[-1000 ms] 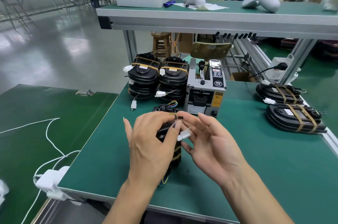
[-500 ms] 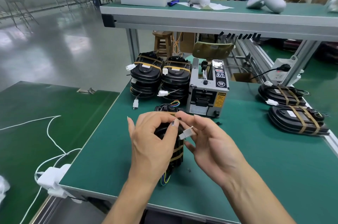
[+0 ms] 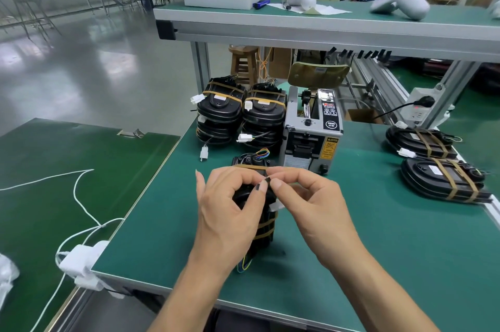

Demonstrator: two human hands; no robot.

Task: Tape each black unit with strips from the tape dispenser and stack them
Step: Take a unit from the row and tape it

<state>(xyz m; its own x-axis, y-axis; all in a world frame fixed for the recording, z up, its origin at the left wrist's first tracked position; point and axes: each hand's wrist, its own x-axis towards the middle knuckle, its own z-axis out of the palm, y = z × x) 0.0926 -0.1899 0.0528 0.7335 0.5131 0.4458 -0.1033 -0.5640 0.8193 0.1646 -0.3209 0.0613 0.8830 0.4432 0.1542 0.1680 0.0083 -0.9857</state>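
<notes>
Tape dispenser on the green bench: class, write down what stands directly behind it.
Behind the tape dispenser a chair back rises above its top, under the upper shelf. The chair's seat and legs are covered by the dispenser, so they cannot be seen.

Bare forearms, no sleeves; hands [image 3: 273, 212] ungloved; long nails, one dark-painted.

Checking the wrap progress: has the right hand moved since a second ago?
Yes. The right hand has curled its fingers and drawn slightly toward the tape dispenser, pinching at the top of the black unit.
</notes>
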